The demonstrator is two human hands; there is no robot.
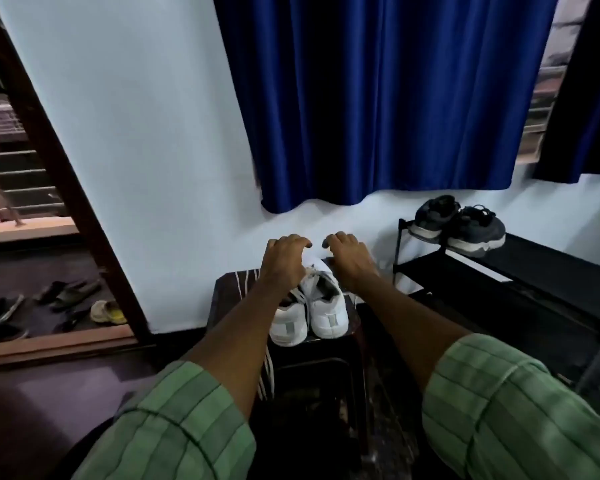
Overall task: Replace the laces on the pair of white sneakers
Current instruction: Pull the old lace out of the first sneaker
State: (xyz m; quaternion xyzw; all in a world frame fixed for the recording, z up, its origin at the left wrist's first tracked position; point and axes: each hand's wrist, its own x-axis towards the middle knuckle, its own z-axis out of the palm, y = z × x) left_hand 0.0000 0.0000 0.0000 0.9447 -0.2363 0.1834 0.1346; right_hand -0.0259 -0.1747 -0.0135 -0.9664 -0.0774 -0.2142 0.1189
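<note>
Head view: both hands (pixel 317 258), fingers curled, empty, hover above white sneakers (pixel 309 310).

Two white sneakers (pixel 309 311), two dark sneakers (pixel 459 226), two hands (pixel 284 259), one stool (pixel 222 292), one rack (pixel 534 261).

1. The white sneakers (pixel 309 311) fill the middle of the small dark table (pixel 227 289); bare top shows only at its left.
2. The wall (pixel 153 168) stands close behind.
3. The black shoe rack (pixel 534 261) crowds the right side.
</note>
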